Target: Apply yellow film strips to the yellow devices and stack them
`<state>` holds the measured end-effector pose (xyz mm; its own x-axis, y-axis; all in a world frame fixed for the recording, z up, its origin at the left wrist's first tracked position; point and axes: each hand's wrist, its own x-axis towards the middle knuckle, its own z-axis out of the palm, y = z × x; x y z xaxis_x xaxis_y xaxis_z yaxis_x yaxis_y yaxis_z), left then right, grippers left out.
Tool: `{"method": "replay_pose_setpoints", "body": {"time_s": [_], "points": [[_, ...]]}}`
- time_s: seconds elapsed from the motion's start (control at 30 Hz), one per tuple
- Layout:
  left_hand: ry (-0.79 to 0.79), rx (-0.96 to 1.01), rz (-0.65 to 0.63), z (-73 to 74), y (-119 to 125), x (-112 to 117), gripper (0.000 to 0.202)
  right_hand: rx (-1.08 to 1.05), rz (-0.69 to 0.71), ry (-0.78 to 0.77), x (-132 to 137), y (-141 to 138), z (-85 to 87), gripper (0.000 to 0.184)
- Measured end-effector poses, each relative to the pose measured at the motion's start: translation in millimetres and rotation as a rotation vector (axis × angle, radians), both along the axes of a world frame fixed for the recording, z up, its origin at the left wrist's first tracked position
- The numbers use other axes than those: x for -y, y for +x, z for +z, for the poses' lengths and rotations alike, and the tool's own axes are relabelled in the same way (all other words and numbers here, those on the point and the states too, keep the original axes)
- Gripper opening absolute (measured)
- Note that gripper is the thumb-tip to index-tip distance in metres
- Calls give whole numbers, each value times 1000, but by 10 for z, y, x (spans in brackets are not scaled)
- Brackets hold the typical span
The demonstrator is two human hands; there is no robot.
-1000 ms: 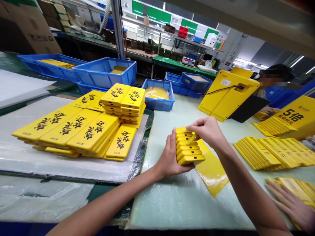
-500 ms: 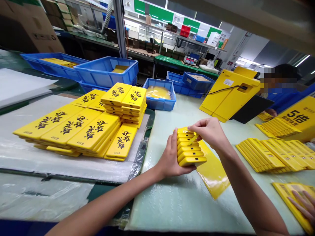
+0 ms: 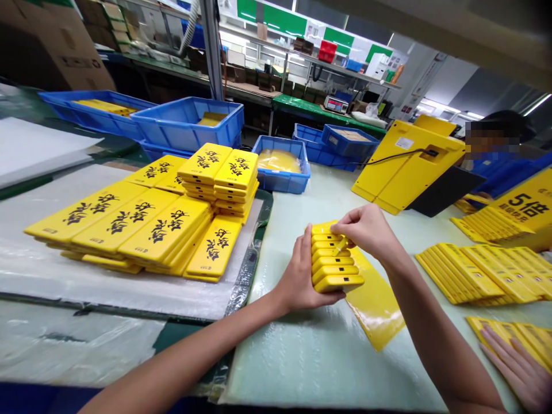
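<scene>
Yellow, round-edged stack of thin slabs with dark ports (image 3: 338,270) is in left hand (image 3: 299,279), over pale, glossy table mat (image 3: 297,356). Left grip wraps the sides, probably to keep port ends aligned and facing right hand (image 3: 364,230). Right fingertips nearly together, seemingly pinching small yellow strip (image 3: 341,246). Shiny yellow film sheet (image 3: 379,313) lies beside, likely for easy reach.

The held yellow cases (image 3: 337,283) look like smooth plastic with a soft sheen; the pinched yellow strip (image 3: 340,246) is thin and film-like. The yellow sheet (image 3: 382,316) is glossy, like flexible plastic. The pale counter (image 3: 293,362) gleams, faintly rippled. The blue bins (image 3: 194,133) are smooth plastic, the white sheets (image 3: 38,150) matt and papery, the carton (image 3: 75,49) matt brown cardboard
</scene>
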<state>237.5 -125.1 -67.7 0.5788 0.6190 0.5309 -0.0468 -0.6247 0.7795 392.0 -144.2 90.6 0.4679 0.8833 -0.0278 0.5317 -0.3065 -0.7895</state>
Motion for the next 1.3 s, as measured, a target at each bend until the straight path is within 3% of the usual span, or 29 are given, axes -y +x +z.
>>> {"method": "replay_pose_setpoints", "body": {"time_s": [0.13, 0.2, 0.27, 0.33, 0.43, 0.53, 0.9, 1.17, 1.3], "points": [[28, 11, -38, 11, -8, -11, 156, 228, 135, -107, -6, 190, 145, 24], [30, 18, -34, 16, -11, -17, 155, 178, 261, -141, 40, 325, 260, 22], [19, 15, -21, 24, -14, -19, 153, 3, 318, -121, 114, 440, 336, 35], [23, 3, -17, 31, -15, -19, 152, -157, 225, -10, 190, 491, 332, 45], [39, 9, -21, 36, -12, -17, 153, -288, 31, 152, 264, 430, 201, 39], [35, 18, -24, 31, -7, -17, 153, -329, -33, 193, 285, 293, 57, 32], [31, -50, -3, 17, -18, -22, 155, -300, -9, 147, 171, 40, -39, 18], [61, -86, -3, 9, -20, -30, 153, -282, -6, 119, 144, 60, -65, 17], [47, -80, -4, 15, -17, -29, 150, -115, 27, 28, 118, 148, -48, 20]]}}
